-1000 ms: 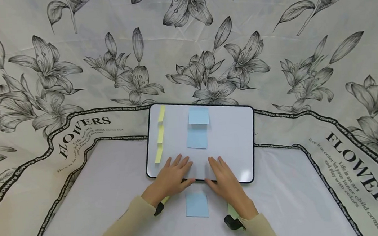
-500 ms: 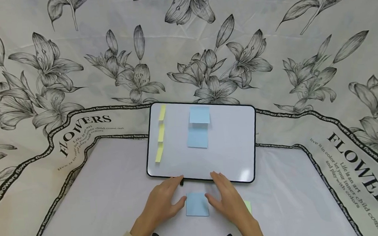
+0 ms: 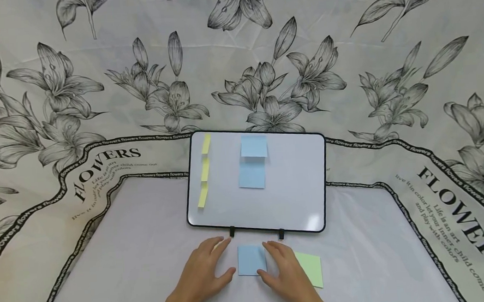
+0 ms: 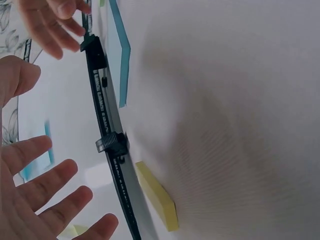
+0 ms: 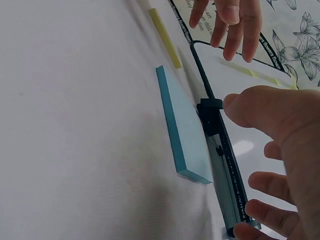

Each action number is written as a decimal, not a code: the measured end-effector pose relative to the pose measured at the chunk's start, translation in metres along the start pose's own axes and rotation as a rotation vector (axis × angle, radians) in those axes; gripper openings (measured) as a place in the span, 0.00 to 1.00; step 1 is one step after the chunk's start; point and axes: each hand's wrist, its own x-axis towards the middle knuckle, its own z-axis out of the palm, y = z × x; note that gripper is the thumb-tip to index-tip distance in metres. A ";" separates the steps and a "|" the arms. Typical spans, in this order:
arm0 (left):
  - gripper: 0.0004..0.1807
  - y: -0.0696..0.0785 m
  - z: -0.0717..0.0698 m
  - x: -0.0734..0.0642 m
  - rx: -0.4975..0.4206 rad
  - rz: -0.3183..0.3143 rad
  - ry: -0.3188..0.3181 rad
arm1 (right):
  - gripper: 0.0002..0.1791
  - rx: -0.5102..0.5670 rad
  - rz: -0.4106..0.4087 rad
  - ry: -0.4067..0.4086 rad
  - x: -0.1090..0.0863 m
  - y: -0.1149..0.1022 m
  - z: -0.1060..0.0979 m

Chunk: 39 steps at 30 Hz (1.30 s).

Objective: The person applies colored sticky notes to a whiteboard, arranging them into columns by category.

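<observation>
Head view: one board point(image 3: 295, 180), white, black-rimmed, with two black clips point(image 3: 232, 231) on its lower edge, the nearest boundary ahead of your hands. On its face: yellow strips point(image 3: 205, 170) down the left side; two blue notes point(image 3: 254, 147) at upper middle, one above the other. White face runs right of and below them.

One blue pad point(image 3: 249, 260), flat on the cloth point(image 3: 368, 245), just before the board's lower edge, between your hands. One green pad point(image 3: 311, 269), to the right, partly hidden by your right hand point(image 3: 290, 275). One yellow pad point(image 4: 157, 197), left wrist view, near the same board edge.

Left hand point(image 3: 203, 271): fingers spread, thumb standing wide, left of the blue pad's edge. Right hand: fingers loosely bent, thumb well apart from them, over the pad's right edge; you cannot tell whether it touches. Cloth extends outward past both your hands.
</observation>
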 end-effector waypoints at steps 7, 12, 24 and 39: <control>0.38 0.005 0.003 -0.010 -0.035 -0.070 -0.078 | 0.37 -0.017 -0.023 -0.029 -0.010 0.001 0.008; 0.38 0.006 0.004 -0.013 -0.025 -0.088 -0.129 | 0.35 -0.007 0.003 -0.075 -0.011 -0.001 0.010; 0.35 0.001 0.004 -0.020 0.004 -0.064 -0.121 | 0.30 -0.033 0.003 -0.100 -0.006 -0.005 0.017; 0.35 0.000 0.002 -0.021 0.018 -0.060 -0.115 | 0.18 -0.005 0.070 -0.186 0.001 -0.007 0.017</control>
